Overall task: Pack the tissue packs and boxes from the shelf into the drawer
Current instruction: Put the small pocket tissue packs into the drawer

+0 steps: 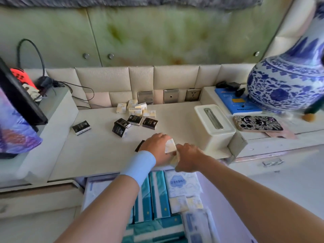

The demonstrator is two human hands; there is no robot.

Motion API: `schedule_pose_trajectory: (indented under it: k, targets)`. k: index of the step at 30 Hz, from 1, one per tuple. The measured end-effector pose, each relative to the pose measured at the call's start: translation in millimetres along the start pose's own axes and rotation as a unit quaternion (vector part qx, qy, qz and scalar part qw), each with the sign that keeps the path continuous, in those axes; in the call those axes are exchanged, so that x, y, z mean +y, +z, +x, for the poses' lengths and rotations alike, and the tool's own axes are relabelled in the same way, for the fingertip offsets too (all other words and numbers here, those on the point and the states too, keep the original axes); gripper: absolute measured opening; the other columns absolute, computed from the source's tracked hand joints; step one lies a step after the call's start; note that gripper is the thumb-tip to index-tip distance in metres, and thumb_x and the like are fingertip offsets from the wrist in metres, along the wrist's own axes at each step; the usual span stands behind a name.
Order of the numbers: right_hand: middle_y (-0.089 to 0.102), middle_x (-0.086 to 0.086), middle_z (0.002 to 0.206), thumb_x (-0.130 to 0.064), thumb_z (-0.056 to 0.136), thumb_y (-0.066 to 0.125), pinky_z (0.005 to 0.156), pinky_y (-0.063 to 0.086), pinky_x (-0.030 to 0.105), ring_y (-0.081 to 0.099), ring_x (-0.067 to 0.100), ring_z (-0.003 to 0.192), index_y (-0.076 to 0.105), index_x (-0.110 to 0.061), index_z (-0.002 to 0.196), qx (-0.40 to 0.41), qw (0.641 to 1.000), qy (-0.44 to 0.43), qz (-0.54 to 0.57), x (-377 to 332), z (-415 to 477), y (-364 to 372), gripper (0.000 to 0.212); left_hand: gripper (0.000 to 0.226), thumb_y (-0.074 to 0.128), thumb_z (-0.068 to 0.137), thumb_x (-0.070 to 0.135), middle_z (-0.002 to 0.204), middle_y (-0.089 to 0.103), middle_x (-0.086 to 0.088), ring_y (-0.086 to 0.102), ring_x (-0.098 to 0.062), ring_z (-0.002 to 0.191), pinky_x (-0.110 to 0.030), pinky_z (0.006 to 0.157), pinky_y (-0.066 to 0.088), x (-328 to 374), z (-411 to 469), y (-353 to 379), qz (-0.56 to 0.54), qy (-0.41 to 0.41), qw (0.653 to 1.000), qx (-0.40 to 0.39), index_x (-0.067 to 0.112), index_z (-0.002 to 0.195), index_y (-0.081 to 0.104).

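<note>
Cream tissue packs (171,146) gathered between left hand (157,146) and right hand (187,157), fingers closed around them, at the shelf (98,151) edge above the open drawer (210,186), presumably for dropping in.

The left hand (157,146) covers most of a black pocket tissue pack (139,145), leaving one corner showing beside the wrist. A pale yellow pocket pack (170,146) is pinched between both hands; the right hand (188,157) hides its lower end, and whether a second pack sits beneath cannot be told. Print on the packs is mostly too small to read. The blue-and-white vase (287,81) and the open drawer (226,204) are cut off by the frame edges
</note>
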State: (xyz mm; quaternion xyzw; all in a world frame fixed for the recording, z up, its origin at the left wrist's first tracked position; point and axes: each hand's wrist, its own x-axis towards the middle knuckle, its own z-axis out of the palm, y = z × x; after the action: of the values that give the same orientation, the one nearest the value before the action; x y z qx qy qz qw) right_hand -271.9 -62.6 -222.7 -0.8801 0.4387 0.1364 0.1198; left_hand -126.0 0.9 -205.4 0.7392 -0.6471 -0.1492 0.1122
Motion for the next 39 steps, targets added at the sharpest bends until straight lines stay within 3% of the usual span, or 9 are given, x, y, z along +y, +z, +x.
schedule_pose_trajectory:
  k: [6, 10, 14, 17, 21, 27, 31, 36, 39]
  targets:
    - [0.067, 0.003, 0.101, -0.031, 0.069, 0.077, 0.063, 0.046, 0.026, 0.057, 0.017, 0.082, 0.056, -0.023, 0.116, -0.074, 0.984, 0.047, 0.156, 29.4, -60.8, 12.7, 0.053, 0.053, 0.066, 0.082, 0.036, 0.127, 0.056, 0.001, 0.051, -0.022, 0.117, -0.036, 0.097, 0.044, 20.7, -47.9, 35.9, 0.019, -0.012, 0.997, -0.070, 0.027, 0.131, 0.049]
    - [0.076, 0.008, 0.084, -0.032, 0.060, 0.075, 0.060, 0.047, 0.027, 0.060, 0.016, 0.065, 0.068, -0.013, 0.084, -0.105, 0.973, 0.125, 0.163, 52.9, -85.8, 36.4, 0.031, 0.055, 0.066, 0.082, 0.037, 0.134, 0.052, 0.005, 0.052, -0.020, 0.120, -0.033, 0.096, 0.046, 41.6, -68.4, 60.7, -0.018, -0.015, 0.992, -0.127, 0.031, 0.133, 0.047]
    - [0.067, 0.005, 0.102, -0.035, 0.058, 0.073, 0.072, 0.054, 0.029, 0.064, 0.018, 0.090, 0.038, -0.004, 0.138, -0.117, 0.945, 0.201, 0.229, 64.5, -91.2, 73.3, 0.093, 0.060, 0.063, 0.085, 0.037, 0.145, 0.044, 0.005, 0.049, -0.020, 0.126, -0.033, 0.102, 0.043, 57.7, -79.1, 78.4, -0.005, 0.003, 0.984, -0.177, 0.029, 0.141, 0.043]
    - [0.057, 0.006, 0.121, -0.034, 0.069, 0.072, 0.082, 0.048, 0.027, 0.058, 0.019, 0.108, 0.019, -0.002, 0.149, -0.106, 0.924, 0.223, 0.291, 57.7, -87.5, 87.6, 0.102, 0.065, 0.061, 0.088, 0.031, 0.154, 0.034, 0.005, 0.045, -0.021, 0.132, -0.032, 0.106, 0.040, 56.9, -84.0, 85.4, 0.017, 0.009, 0.979, -0.202, 0.028, 0.148, 0.036]
    - [0.055, 0.002, 0.111, -0.046, 0.063, 0.080, 0.078, 0.051, 0.027, 0.057, 0.017, 0.098, 0.039, -0.008, 0.134, -0.092, 0.926, 0.219, 0.292, 47.5, -80.4, 102.9, 0.091, 0.069, 0.056, 0.088, 0.020, 0.155, 0.034, 0.007, 0.042, -0.020, 0.135, -0.033, 0.108, 0.039, 49.0, -81.8, 89.3, 0.023, -0.010, 0.983, -0.181, 0.033, 0.151, 0.031]
    - [0.060, 0.013, 0.122, -0.067, 0.071, 0.074, 0.079, 0.055, 0.036, 0.063, 0.025, 0.099, 0.032, -0.002, 0.141, -0.130, 0.924, 0.205, 0.295, 44.3, -69.0, 107.6, 0.105, 0.058, 0.055, 0.085, 0.021, 0.139, 0.050, 0.002, 0.051, -0.024, 0.123, -0.038, 0.100, 0.046, 42.5, -71.8, 98.2, 0.026, -0.029, 0.990, -0.138, 0.030, 0.141, 0.043]
    - [0.068, 0.010, 0.105, -0.066, 0.070, 0.073, 0.077, 0.062, 0.039, 0.070, 0.025, 0.088, 0.055, -0.009, 0.123, -0.177, 0.911, 0.191, 0.319, 55.1, -69.3, 105.4, 0.080, 0.052, 0.057, 0.084, 0.024, 0.132, 0.053, 0.000, 0.054, -0.025, 0.118, -0.038, 0.094, 0.049, 39.3, -64.7, 102.5, 0.012, -0.051, 0.992, -0.118, 0.027, 0.136, 0.047]
    - [0.062, 0.007, 0.092, -0.066, 0.069, 0.077, 0.075, 0.060, 0.037, 0.065, 0.023, 0.085, 0.056, -0.010, 0.102, -0.146, 0.922, 0.217, 0.287, 47.9, -71.3, 102.0, 0.068, 0.052, 0.060, 0.084, 0.030, 0.130, 0.053, -0.002, 0.053, -0.025, 0.116, -0.038, 0.092, 0.049, 41.9, -58.2, 103.4, 0.001, -0.066, 0.994, -0.085, 0.022, 0.134, 0.047]
    - [0.066, 0.007, 0.097, -0.060, 0.072, 0.077, 0.074, 0.060, 0.037, 0.067, 0.021, 0.085, 0.057, -0.006, 0.112, -0.139, 0.916, 0.225, 0.302, 53.5, -68.6, 93.2, 0.070, 0.048, 0.060, 0.083, 0.029, 0.125, 0.055, -0.001, 0.055, -0.024, 0.112, -0.038, 0.089, 0.050, 41.7, -56.0, 98.6, -0.008, -0.062, 0.995, -0.080, 0.024, 0.130, 0.049]
